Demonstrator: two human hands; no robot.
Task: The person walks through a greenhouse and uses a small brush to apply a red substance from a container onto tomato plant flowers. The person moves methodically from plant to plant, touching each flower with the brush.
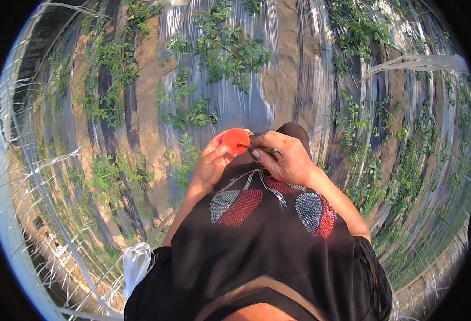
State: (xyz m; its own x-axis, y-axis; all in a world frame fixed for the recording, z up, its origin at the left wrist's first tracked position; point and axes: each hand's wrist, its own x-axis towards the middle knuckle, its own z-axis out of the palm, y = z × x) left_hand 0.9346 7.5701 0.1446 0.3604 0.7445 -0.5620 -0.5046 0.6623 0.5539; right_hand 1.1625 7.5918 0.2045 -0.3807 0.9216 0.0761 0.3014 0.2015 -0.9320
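My left hand (212, 162) holds a small round cup of red-orange liquid or paste (235, 140) by its rim, in front of my body. In the fingers of my right hand (281, 154) is a thin dark stick, perhaps a brush (244, 146), its tip over or in the red cup. What the tip is like cannot be made out. Both hands are close together above my knees, and a ring shows on a right finger.
Leafy green plants (239, 52) grow in rows through shiny plastic mulch film (235, 108), with strips of bare soil (151, 80) between. White plastic twine (420, 63) stretches in at the right. A white bundle (137, 263) hangs by my left sleeve.
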